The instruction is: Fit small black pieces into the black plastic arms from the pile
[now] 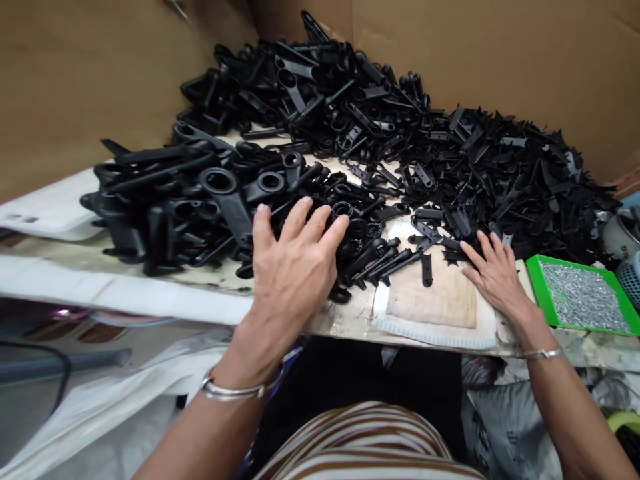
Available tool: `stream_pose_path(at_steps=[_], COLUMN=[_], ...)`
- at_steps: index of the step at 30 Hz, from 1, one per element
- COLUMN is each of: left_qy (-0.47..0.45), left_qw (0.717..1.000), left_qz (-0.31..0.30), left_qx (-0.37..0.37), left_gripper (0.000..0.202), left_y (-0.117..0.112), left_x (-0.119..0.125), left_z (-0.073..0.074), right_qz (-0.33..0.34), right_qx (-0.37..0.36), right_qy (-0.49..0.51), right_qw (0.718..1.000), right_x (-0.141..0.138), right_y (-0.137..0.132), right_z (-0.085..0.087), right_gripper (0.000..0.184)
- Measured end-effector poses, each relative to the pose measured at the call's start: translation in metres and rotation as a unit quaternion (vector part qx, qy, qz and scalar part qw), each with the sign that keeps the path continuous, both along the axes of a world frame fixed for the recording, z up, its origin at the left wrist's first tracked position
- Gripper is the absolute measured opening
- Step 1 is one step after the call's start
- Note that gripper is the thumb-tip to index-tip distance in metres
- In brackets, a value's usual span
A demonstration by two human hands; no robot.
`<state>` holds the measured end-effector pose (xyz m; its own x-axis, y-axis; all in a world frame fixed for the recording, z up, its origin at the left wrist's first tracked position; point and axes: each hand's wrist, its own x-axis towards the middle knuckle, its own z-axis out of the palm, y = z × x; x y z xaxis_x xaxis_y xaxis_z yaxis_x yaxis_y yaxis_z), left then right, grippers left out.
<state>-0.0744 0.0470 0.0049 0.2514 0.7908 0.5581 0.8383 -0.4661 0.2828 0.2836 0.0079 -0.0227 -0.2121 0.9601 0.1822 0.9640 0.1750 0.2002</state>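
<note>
My left hand [293, 263] lies flat with fingers spread over a heap of black plastic handle parts with ring ends [220, 193] at the table's front. My right hand [495, 270] rests open, fingers stretched out, at the edge of a pile of small flat black clips [505, 173]. Its fingertips touch the nearest clips. Neither hand grips anything. Between the hands a worn beige cloth pad [435, 300] lies on the table edge, and one loose black clip [427, 269] sits on it. A silver bangle shows on each wrist.
A green tray [537, 283] holding several small silver screws sits at the right. Brown cardboard walls [500, 53] close off the back and left. A larger mound of black parts [320, 87] fills the far corner. White sheeting [115, 293] hangs at the left edge.
</note>
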Motion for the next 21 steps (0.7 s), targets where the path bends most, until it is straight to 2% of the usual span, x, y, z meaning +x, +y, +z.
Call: stream_pose_path(at_steps=[5,8,10,13,16,18,21], left_qy=[0.059,0.068,0.065,0.073,0.066,0.064,0.08], left_qw=[0.997,0.995,0.99,0.987,0.982,0.983,0.983], left_qz=[0.036,0.047,0.03,-0.061,-0.134,-0.141,-0.138], left_qx=[-0.029,0.053,0.118,0.132,0.113,0.099,0.088], left_gripper=[0.041,0.037,0.034,0.034,0.03,0.028,0.029], left_y=[0.007,-0.001,-0.013,-0.035,-0.051,-0.053,-0.046], left_x=[0.001,0.005,0.011,0.024,0.036,0.041,0.045], left_z=[-0.006,-0.007,-0.009,-0.015,-0.028,-0.037,-0.045], right_qz=[0.06,0.053,0.034,0.008,0.014,0.066,0.166], right_qx=[0.05,0.067,0.067,0.058,0.07,0.065,-0.01], right_qy=[-0.048,-0.043,-0.034,-0.021,0.02,0.057,0.063], right_qw=[0.996,0.995,0.997,0.998,0.997,0.994,0.984], right_x=[0.015,0.014,0.008,-0.007,-0.029,-0.047,-0.07], right_y=[0.069,0.096,0.103,0.095,0.07,0.052,0.037], right_z=[0.003,0.006,0.008,0.015,0.02,0.017,0.005], right_gripper=[0.05,0.052,0.053,0.052,0.052,0.049,0.044])
